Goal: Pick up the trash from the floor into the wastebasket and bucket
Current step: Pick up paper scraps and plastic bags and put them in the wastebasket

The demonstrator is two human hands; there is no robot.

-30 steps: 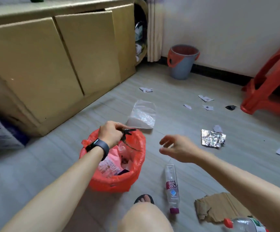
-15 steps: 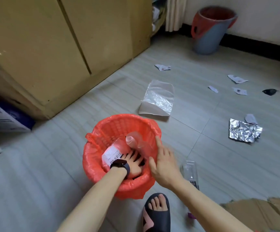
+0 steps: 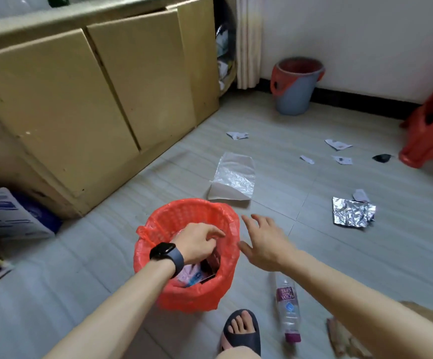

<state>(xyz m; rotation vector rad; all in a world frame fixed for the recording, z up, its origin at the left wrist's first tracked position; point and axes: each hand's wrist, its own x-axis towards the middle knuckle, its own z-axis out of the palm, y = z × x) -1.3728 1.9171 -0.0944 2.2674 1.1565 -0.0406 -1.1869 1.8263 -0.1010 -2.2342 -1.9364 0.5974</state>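
The grey tiled floor (image 3: pixel 313 255) is still carrying litter. Your left hand (image 3: pixel 197 244) is lifting empty and loosely curled out of the red wastebasket (image 3: pixel 189 218); your right hand (image 3: pixel 264 242) is spreading open toward the clear plastic bag (image 3: pixel 233 177) at twelve o'clock, the bucket (image 3: pixel 297 86) beyond.

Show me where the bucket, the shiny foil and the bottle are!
bucket (image 3: pixel 293 95): head view, on its grey wall.
shiny foil (image 3: pixel 352 213): head view, its crinkled middle.
bottle (image 3: pixel 287 305): head view, its label.

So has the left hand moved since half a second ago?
Yes. The left hand has lifted from deep inside the red wastebasket to near its rim.
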